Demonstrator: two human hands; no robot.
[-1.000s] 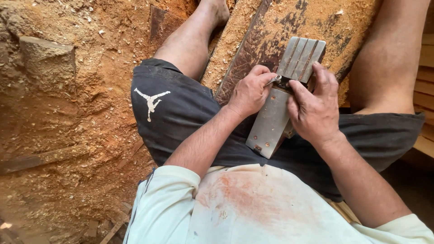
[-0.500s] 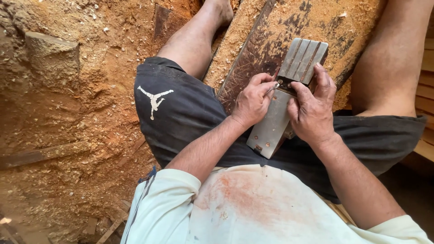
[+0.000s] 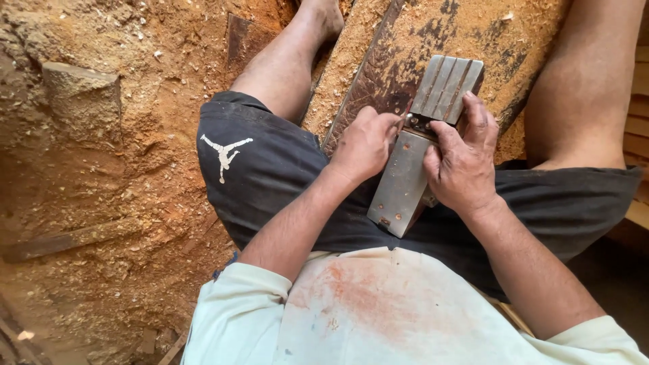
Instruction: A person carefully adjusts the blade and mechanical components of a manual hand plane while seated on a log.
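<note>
Both of our hands meet over a grey metal plane body (image 3: 400, 184) that lies sole-up across our lap, its grooved front end (image 3: 446, 86) pointing away from us and its plain rear end resting on our dark shorts (image 3: 270, 176). Our left hand (image 3: 365, 143) sits on the left edge of the tool with the fingers curled in, the fingertips pressed together at the narrow slot where the two halves of the sole meet; whether they pinch a small part there we cannot tell, because the knuckles cover it. Our right hand (image 3: 461, 161) wraps the right side of the plane, thumb laid over the sole near the same slot and the other fingers hooked up over the edge beside the grooved section, so the tool is gripped from both sides. Beyond the plane, between our bare legs, runs a broad wooden plank (image 3: 433, 34) dusted with sawdust and marked with dark patches. Our left leg (image 3: 287, 61) stretches forward along the plank's left edge, the right leg (image 3: 585, 88) along its right. To the left the ground (image 3: 122, 203) is covered in reddish-orange sawdust and chips, with a rough wooden block (image 3: 81, 94) lying well apart from us near the upper left. Our pale shirt (image 3: 392, 318) shows a reddish stain across the front.
</note>
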